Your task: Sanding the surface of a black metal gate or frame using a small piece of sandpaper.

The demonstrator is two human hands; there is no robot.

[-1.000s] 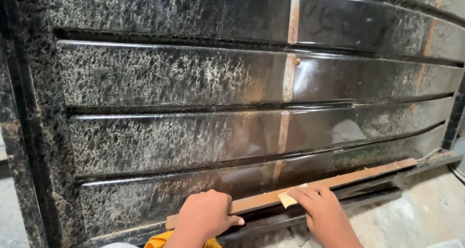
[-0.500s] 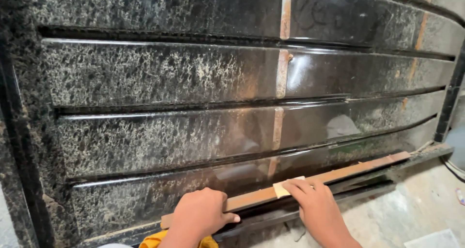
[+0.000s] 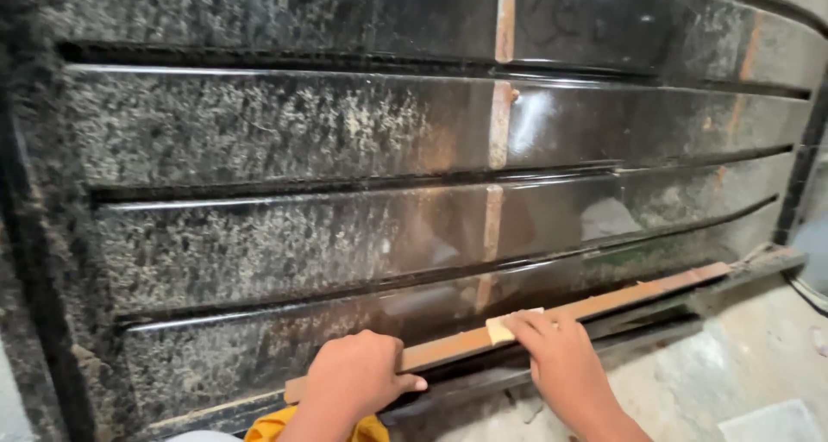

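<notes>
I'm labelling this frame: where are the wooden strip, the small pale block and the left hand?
wooden strip [image 3: 621, 301], head view, bare middle stretch.
small pale block [image 3: 500, 329], head view, its exposed left end.
left hand [image 3: 358, 377], head view, back of hand.

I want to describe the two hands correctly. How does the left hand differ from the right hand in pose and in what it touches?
The left hand lies palm-down, fingers curled over the long, flat, light-brown wooden strip near its left end. The right hand sits further right, fingers extended, pressing a small pale yellowish block against the same strip. Both rest at the foot of the dark speckled polished stone steps.
</notes>
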